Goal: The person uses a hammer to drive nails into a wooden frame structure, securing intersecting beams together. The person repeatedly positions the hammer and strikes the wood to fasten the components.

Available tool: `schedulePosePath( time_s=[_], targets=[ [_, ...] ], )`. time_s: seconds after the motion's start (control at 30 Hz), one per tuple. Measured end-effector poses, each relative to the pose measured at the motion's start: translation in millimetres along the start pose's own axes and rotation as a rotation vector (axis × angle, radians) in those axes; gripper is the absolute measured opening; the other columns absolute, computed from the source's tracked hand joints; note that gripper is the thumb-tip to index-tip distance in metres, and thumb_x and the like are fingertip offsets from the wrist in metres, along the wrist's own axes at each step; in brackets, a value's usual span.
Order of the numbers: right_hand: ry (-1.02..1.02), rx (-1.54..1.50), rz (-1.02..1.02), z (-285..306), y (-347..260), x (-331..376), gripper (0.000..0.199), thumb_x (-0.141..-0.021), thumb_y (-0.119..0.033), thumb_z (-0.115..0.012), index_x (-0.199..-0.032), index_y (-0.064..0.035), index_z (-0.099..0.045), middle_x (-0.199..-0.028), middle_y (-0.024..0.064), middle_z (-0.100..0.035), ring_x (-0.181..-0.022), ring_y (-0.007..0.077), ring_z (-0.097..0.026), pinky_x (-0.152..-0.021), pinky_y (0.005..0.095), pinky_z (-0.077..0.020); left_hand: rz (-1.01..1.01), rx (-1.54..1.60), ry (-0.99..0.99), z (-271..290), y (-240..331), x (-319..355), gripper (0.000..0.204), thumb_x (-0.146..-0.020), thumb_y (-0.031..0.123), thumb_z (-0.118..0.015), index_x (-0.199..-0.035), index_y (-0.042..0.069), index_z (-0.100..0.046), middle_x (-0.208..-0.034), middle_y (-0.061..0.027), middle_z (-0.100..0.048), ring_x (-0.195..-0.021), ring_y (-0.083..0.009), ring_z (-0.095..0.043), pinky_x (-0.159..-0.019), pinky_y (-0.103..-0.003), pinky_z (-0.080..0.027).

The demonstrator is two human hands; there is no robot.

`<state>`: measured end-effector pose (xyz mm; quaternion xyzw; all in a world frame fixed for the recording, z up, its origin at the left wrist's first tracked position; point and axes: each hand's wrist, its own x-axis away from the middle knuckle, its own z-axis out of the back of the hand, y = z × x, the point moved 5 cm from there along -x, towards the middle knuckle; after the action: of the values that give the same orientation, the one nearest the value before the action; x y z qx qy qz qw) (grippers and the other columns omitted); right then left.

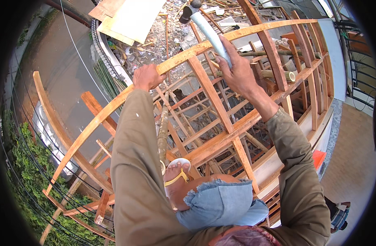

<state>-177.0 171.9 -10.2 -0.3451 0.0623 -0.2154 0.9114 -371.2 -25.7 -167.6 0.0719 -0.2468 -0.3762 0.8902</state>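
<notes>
Blue-handled hammer point(208, 33) is projecting forward from gripping right fingers point(229, 46) — left fingers point(156, 74) are clasping curved timber rail point(180, 58).

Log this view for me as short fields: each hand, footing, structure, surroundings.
Left hand: closed over the curved wooden rail
Right hand: gripping a hammer by its pale blue handle, head toward picture top
Footing: yellow-strapped sandal beside a bamboo pole
Structure: crossed timber beams
Surroundings: scattered debris; green foliage, left

2 arms point(134, 135) reach forward, left hand point(148, 77) and right hand point(238, 74) each curled.
</notes>
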Motion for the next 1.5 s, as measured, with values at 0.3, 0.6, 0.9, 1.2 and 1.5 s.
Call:
schedulePosePath(
  time_s=[0.3,0.6,0.9,1.2,1.5],
  targets=[
    [0.062,-0.053,-0.035,-47.8,53.5,130.5,0.064,-0.097,-0.022,-0.065,-0.156,-0.0172,-0.04,-0.081,0.0203,-0.067,-0.066,0.0408,-0.066,-0.059,0.0494,-0.0527,0.027,-0.497,0.007,8.0,35.4,9.0,0.076,-0.077,0.069,-0.072,-0.126,0.011,-0.07,-0.119,-0.0204,-0.068,-0.113,-0.0375,-0.06,-0.092,-0.049,-0.053],
    [0.181,-0.577,-0.655,-78.7,70.6,450.5,0.046,-0.099,-0.018,-0.061,-0.14,-0.0028,-0.048,-0.093,0.0258,-0.071,-0.076,0.0406,-0.072,-0.065,0.0475,-0.0562,-0.177,-0.044,0.274,-41.4,123.0,68.7,0.029,-0.093,0.017,-0.059,-0.115,-0.002,-0.066,-0.101,-0.0237,-0.071,-0.096,-0.035,-0.07,-0.087,-0.044,-0.053],
    [0.142,-0.962,-0.938,-75.3,72.6,524.5,0.038,-0.103,-0.023,-0.057,-0.131,0.001,-0.049,-0.084,0.0276,-0.068,-0.075,0.0445,-0.069,-0.067,0.0522,-0.0494,-0.453,0.051,-0.139,-106.4,331.9,182.2,0.025,-0.097,0.012,-0.067,-0.119,0.001,-0.074,-0.1,-0.0137,-0.074,-0.089,-0.0228,-0.07,-0.079,-0.034,-0.055],
    [0.145,-1.075,-1.235,-65.5,38.6,672.4,0.046,-0.104,-0.026,-0.056,-0.142,-0.0016,-0.048,-0.093,0.0203,-0.067,-0.084,0.0315,-0.068,-0.076,0.044,-0.0518,-0.218,0.287,-0.524,-186.5,424.4,198.1,0.024,-0.097,0.013,-0.071,-0.111,-0.006,-0.072,-0.091,-0.0067,-0.074,-0.077,-0.0113,-0.068,-0.071,-0.025,-0.056],
    [0.299,-1.11,-1.163,-43.9,44.5,712.6,0.053,-0.103,-0.024,-0.059,-0.146,0.001,-0.041,-0.095,0.0257,-0.069,-0.086,0.0418,-0.07,-0.074,0.0491,-0.053,-0.625,-0.451,-0.72,-235.3,452.7,189.3,0.017,-0.093,0.013,-0.065,-0.1,0.004,-0.077,-0.087,-0.0171,-0.074,-0.081,-0.0348,-0.072,-0.077,-0.042,-0.056]
  ],
)
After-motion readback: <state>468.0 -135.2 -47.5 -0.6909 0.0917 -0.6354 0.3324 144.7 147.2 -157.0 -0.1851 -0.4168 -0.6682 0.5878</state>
